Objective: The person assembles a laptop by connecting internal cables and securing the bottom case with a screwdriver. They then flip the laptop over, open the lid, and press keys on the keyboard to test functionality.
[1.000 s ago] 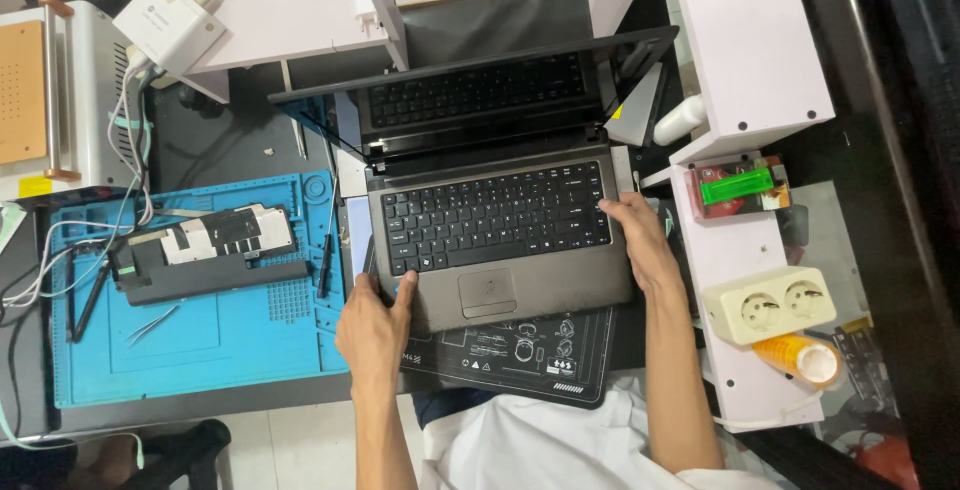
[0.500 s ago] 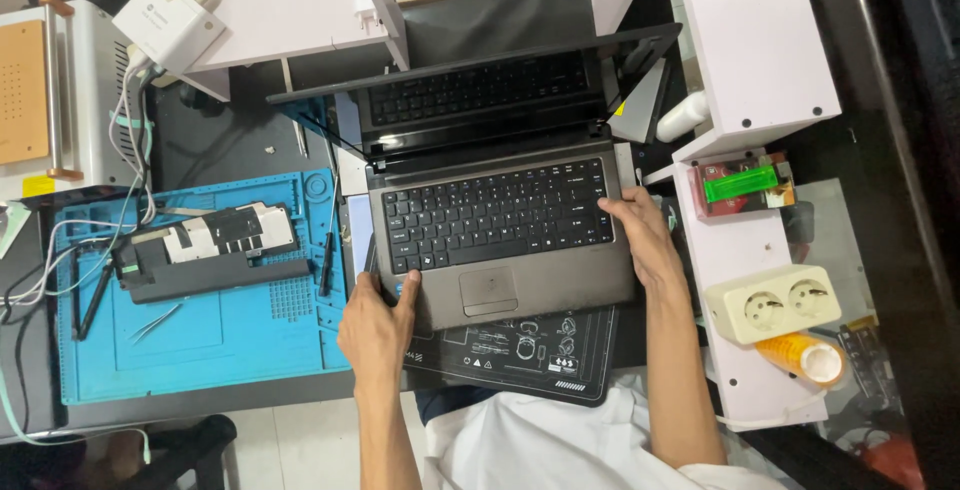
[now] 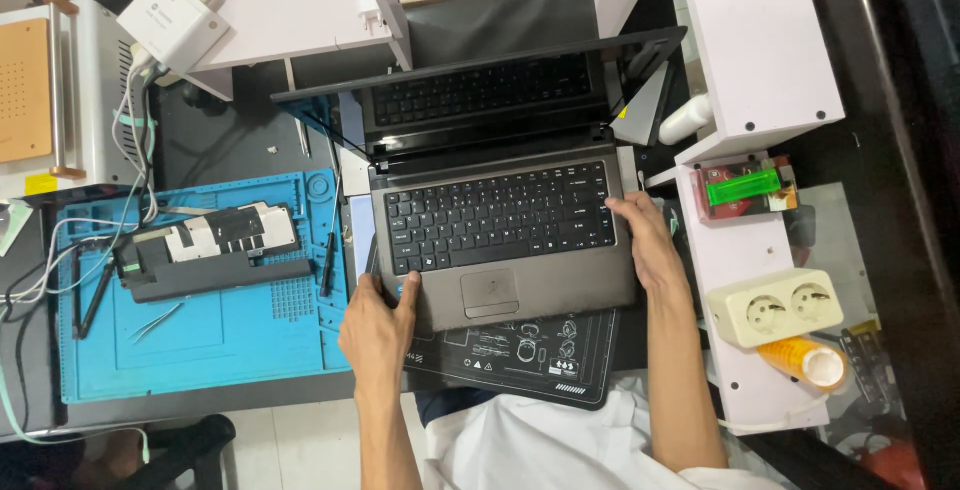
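Open grey laptop (image 3: pixel 505 240) sits on a black mat (image 3: pixel 520 345) mid-table, left hand (image 3: pixel 378 325) grip pinching its front-left corner, right hand (image 3: pixel 648 242) clasping the right edge; likely repositioning step, next needs an even two-sided lift.

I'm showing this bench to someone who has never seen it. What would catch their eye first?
Probably the open grey laptop in the middle, with the left hand gripping its front left corner and the right hand on its right edge. Next, the bright blue mat on the left, with a dark oblong part lying on it. A green block stands out on the white shelf at right.
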